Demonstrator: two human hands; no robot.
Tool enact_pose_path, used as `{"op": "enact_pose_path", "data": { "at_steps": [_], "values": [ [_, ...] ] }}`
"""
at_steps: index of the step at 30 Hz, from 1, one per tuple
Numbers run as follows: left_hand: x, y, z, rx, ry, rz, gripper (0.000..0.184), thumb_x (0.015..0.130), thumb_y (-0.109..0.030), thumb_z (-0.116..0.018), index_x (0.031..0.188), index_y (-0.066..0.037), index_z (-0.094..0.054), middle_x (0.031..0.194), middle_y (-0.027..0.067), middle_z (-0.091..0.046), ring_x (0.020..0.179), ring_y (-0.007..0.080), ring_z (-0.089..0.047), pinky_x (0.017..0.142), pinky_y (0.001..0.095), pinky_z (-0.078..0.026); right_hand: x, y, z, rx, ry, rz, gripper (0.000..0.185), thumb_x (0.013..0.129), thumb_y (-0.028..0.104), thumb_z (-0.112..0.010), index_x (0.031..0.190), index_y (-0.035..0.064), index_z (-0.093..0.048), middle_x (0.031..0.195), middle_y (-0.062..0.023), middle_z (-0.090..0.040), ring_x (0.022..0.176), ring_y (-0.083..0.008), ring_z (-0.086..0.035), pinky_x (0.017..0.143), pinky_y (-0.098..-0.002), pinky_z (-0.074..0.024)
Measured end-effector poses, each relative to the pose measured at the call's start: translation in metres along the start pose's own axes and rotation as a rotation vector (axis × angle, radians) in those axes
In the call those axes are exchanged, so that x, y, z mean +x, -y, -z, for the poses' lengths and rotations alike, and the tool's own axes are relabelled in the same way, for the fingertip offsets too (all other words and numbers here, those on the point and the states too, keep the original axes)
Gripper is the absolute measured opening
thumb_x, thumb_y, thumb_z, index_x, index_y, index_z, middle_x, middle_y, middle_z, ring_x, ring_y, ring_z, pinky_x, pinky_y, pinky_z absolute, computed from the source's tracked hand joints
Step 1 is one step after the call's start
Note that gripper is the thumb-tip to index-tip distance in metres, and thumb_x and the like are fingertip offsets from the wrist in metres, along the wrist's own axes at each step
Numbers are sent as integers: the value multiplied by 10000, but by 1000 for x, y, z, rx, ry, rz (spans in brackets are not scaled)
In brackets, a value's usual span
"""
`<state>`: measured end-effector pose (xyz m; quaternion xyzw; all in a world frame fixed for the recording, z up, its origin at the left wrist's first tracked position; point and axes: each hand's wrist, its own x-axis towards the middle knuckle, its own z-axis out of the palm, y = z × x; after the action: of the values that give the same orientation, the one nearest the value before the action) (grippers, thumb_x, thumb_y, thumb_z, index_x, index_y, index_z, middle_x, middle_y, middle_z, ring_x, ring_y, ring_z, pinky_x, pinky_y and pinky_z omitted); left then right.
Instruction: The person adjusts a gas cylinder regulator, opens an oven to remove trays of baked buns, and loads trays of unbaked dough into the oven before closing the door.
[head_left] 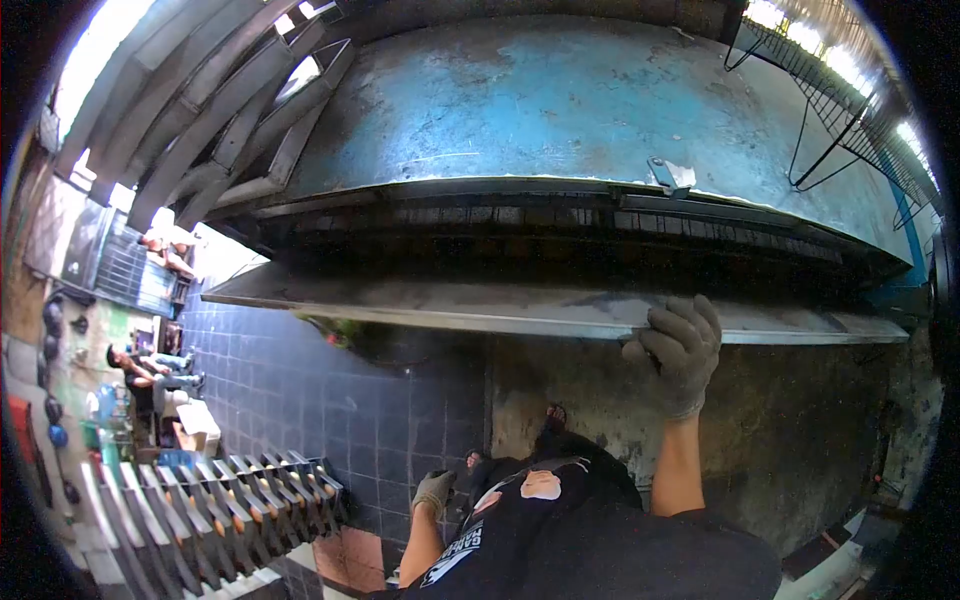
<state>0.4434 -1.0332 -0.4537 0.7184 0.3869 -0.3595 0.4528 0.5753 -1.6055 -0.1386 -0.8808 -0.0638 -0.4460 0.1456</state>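
My right hand (pixel 685 352), in a grey work glove, is at the front edge of a long grey shelf board (pixel 560 312). Its fingers curl over the edge. The board lies below a worn blue bench top (pixel 560 110), with a dark gap between them. My left hand (pixel 433 490), also gloved, hangs low beside my body, apart from the board. Its fingers look loosely bent, and nothing shows in them. On the bench top's front edge lies a small dark object with a pale piece (pixel 675 175).
Grey metal frames (pixel 235 130) are stacked at upper left, and a black wire rack (pixel 835 110) stands at upper right. A row of metal pieces (pixel 215 510) is at lower left. A person (pixel 150 368) sits farther back, across the dark tiled floor (pixel 330 400).
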Motion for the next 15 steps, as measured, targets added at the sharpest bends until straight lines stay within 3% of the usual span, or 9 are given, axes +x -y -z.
{"op": "enact_pose_path", "data": {
  "at_steps": [2,4,8,10,12,15],
  "values": [
    [-2,1,2,0,0,-8,376,1109,-287,-794,1391,-37,-801,1015,89,-800,803,260,-738,696,438,-592,-13,-1,0,18,21,21,383,912,477,-965,1112,239,-740,1230,-15,-785,1272,-337,-765,1216,-631,-550],
    [-10,-6,3,18,-3,30,530,1038,-372,-854,1466,-63,-804,1036,84,-822,817,223,-741,715,421,-602,-13,-9,0,42,49,32,402,905,470,-974,1126,231,-738,1260,-20,-784,1284,-339,-765,1213,-628,-558],
    [-8,-14,11,129,22,44,522,1041,-373,-849,1457,-63,-797,1018,81,-816,825,227,-739,702,428,-597,29,-21,-6,-36,-14,40,437,887,435,-997,1153,206,-736,1304,-43,-782,1325,-344,-764,1219,-628,-574],
    [10,-13,12,57,18,-8,484,1041,-357,-848,1422,-66,-789,1011,82,-800,827,227,-737,688,437,-591,63,-36,-21,-57,-107,-38,475,895,436,-1006,1233,207,-764,1383,-67,-786,1385,-353,-748,1247,-612,-567],
    [-14,-39,7,46,26,-25,462,1045,-349,-844,1406,-68,-783,1006,78,-789,829,223,-735,682,435,-589,93,-60,-47,-2,-290,-85,645,864,524,-1019,1382,230,-770,1501,-96,-768,1440,-370,-721,1289,-593,-531],
    [-20,-57,-1,-14,27,-55,421,1059,-333,-832,1384,-73,-764,1002,73,-771,829,215,-731,662,426,-580,119,-86,-68,-17,-270,-178,801,842,608,-1018,1499,241,-743,1559,-114,-760,1483,-389,-695,1330,-581,-488]
  ]
}}
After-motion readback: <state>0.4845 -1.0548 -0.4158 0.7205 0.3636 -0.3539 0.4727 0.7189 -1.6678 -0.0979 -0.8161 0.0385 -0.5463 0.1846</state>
